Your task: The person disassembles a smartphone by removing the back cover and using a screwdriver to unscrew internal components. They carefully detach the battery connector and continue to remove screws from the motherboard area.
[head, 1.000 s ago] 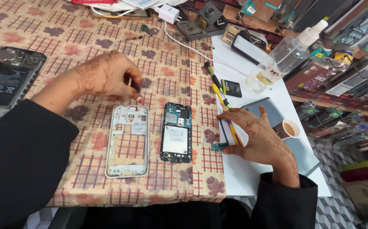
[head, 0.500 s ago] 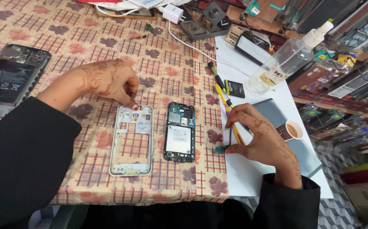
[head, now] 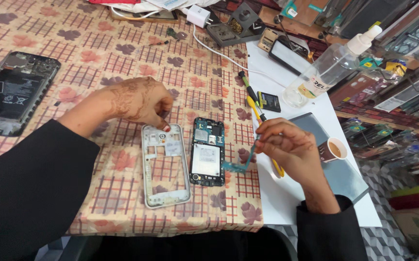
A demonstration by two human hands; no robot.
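Bare silver phone frame (head: 165, 165), cutouts open

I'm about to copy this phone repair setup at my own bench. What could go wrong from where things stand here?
1. The small paper cup of brown drink stands right beside the right hand; a nudge might spill it toward the opened phone with its exposed circuit board.
2. The right hand holds a teal plastic pry tool at that phone's edge; a slip may scrape the board.
3. The left hand presses the white plastic phone frame, which could flex.

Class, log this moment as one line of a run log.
left hand: fingertip on white phone frame | right hand: holds teal tool beside opened phone | paper cup: right
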